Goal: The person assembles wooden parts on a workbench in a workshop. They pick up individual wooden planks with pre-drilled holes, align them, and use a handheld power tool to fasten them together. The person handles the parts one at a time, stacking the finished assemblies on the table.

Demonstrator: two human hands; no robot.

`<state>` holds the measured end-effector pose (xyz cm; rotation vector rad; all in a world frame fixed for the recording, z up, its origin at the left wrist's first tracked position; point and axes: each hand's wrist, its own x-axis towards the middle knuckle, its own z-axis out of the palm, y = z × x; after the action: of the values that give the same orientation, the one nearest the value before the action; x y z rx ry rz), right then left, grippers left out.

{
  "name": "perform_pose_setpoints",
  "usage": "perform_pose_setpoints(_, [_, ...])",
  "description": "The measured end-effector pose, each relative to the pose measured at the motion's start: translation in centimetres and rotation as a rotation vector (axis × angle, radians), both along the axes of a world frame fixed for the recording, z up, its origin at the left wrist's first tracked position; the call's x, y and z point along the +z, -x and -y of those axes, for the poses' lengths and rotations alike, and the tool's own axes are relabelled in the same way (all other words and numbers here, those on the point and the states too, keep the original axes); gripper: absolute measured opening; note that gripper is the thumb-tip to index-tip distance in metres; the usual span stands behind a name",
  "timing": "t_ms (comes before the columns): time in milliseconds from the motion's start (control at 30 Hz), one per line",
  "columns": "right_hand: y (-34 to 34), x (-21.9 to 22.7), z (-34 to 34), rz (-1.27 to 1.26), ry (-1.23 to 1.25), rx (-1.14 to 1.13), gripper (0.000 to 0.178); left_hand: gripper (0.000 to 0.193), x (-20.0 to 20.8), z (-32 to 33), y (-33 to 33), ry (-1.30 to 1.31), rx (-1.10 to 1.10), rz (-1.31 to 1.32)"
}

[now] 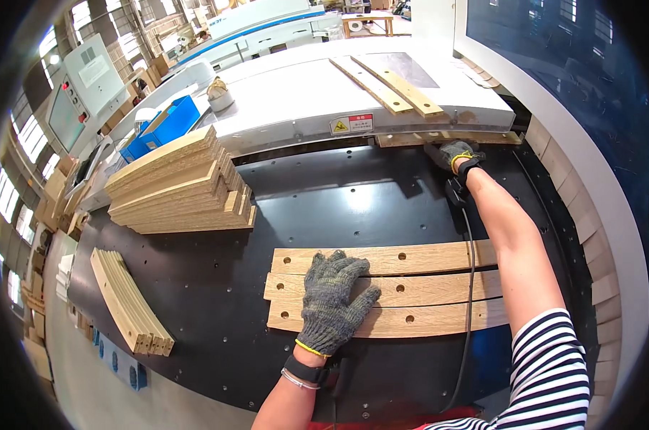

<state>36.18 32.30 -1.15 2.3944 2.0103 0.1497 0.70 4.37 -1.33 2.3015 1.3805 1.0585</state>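
Note:
My left hand point(334, 301), in a dark grey knit glove, lies with its fingers spread on three wooden strips. The far strip point(432, 258), the middle strip point(439, 287) and the near strip point(439, 317) lie side by side on the black table, each with drilled holes. Across the table reaches my right hand point(455, 153), gloved alike. It grips the near edge of another wooden strip point(403, 140), which lies along the foot of the white machine bed. Its fingertips are partly hidden.
Stacked wooden boards point(178, 190) stand at the left, with a smaller row of drilled strips point(127, 301) nearer. Two strips point(389, 86) rest on the white machine bed point(281, 93). A blue bin point(170, 122) sits behind the stack. A black cable point(470, 287) crosses the three strips.

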Motion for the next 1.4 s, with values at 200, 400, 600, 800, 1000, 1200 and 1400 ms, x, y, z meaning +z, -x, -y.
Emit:
perform_pose_setpoints(200, [-1.5, -1.3, -0.7, -0.060, -0.081, 0.042, 0.082, 0.043, 0.1, -0.3, -0.4, -0.008, -0.005, -0.015])
perform_pose_setpoints(400, [-0.5, -0.8, -1.3, -0.126, 0.033, 0.005, 0.088, 0.043, 0.1, -0.1, 0.2, 0.004, 0.011, -0.039])
perform_pose_setpoints(600, [-3.3, -1.6, -1.2, -0.026, 0.008, 0.138, 0.098, 0.044, -0.3, -0.2, 0.5, 0.018, -0.016, 0.008])
perform_pose_setpoints(800, [-0.4, 1.9, 1.6, 0.036, 0.179, 0.085, 0.094, 0.047, -1.8, -0.1, 0.9, -0.054, 0.032, 0.039])
perform_pose_setpoints(1000, [8.3, 7.0, 6.0, 0.172, 0.418, 0.217, 0.092, 0.046, -1.6, 0.0, 0.6, -0.048, 0.045, 0.062])
perform_pose_setpoints(1200, [24.7, 6.0, 8.1, -0.387, 0.224, 0.855, 0.082, 0.044, -2.6, -0.4, 1.0, -0.015, 0.078, 0.008])
perform_pose_setpoints(1400, [38.1, 2.9, 6.6, -0.503, 0.007, 0.764, 0.082, 0.057, -2.7, -0.7, 0.2, 0.011, 0.025, -0.021])
